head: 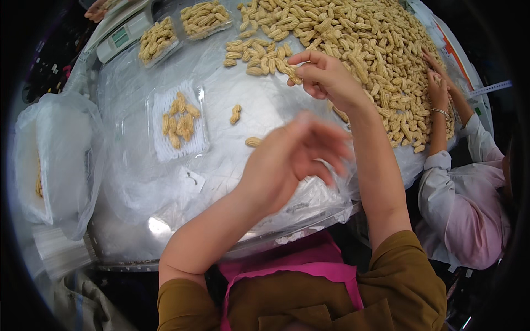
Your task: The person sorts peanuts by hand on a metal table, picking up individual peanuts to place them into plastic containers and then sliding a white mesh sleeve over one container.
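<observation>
My right hand [329,80] pinches an unshelled peanut [293,75] between thumb and fingers, at the near edge of a small spread of peanuts [258,53]. Closer to me, my left hand [304,151] is blurred, its fingers apart above the plastic sheet, and nothing shows in it. Left of it, a clear plastic tray [201,97] lined with white foam netting [163,108] holds several peanuts. One loose peanut [235,114] lies between that tray and my hands. Another peanut [252,142] is partly hidden behind my left wrist.
A large peanut heap [364,41] fills the far right. Another person's hands [438,85] touch its right side. Two filled trays [159,41] [205,18] stand beside a digital scale [124,35]. At left are a plastic bag [62,153] and stacked clear trays [64,250]. Plastic sheeting [136,186] covers the metal table.
</observation>
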A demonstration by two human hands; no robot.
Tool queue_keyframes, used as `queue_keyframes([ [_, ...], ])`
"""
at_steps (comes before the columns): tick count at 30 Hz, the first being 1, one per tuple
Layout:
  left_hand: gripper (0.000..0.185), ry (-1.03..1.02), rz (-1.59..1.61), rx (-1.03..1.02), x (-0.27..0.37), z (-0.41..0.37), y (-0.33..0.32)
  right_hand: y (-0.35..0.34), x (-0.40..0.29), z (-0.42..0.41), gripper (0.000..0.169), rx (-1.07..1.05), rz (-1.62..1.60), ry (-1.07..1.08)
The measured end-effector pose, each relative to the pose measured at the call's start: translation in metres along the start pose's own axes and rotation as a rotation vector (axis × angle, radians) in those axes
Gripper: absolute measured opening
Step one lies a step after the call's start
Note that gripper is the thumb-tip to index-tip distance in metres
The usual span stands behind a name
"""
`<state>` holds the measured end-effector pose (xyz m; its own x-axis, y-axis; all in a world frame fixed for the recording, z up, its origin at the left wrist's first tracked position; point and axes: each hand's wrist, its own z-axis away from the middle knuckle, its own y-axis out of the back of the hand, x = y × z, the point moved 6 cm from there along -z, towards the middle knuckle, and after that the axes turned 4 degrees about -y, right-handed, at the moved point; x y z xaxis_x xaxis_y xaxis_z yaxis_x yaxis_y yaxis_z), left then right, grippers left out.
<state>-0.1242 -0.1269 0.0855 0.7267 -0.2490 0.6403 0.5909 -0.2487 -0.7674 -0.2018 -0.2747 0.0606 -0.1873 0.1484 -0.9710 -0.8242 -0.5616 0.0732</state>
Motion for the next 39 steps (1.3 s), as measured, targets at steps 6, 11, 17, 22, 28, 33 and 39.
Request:
queue_keyframes([
  [6, 0.043, 0.092, 0.256, 0.483, -0.023, -0.019, 0.069, 0.000, -0.018, 0.018, 0.026, -0.055, 0.218, 0.012],
  [11, 0.039, 0.124, 0.247, 0.046, -0.045, -0.011, 0.096, 0.018, 0.008, -0.029, 0.025, 0.415, 1.001, 0.147],
  [17, 0.048, 0.059, 0.358, 0.054, -0.022, -0.010, 0.101, 0.017, 0.011, -0.035, 0.029, 0.239, 0.668, -0.039],
  [22, 0.054, 0.051, 0.407, 0.287, -0.005, -0.015, 0.102, -0.002, -0.001, -0.021, 0.025, 0.023, 0.404, -0.105],
  [28, 0.047, 0.003, 0.453, -0.019, -0.022, -0.009, 0.123, -0.006, 0.016, -0.064, 0.029, 0.358, 0.902, 0.192],
  [33, 0.047, 0.044, 0.386, 0.308, -0.007, -0.013, 0.110, 0.004, 0.014, -0.048, 0.021, 0.183, 0.410, -0.002],
  [39, 0.049, 0.028, 0.482, 0.296, -0.004, -0.013, 0.113, -0.008, -0.016, -0.037, 0.022, 0.078, 0.396, -0.051],
])
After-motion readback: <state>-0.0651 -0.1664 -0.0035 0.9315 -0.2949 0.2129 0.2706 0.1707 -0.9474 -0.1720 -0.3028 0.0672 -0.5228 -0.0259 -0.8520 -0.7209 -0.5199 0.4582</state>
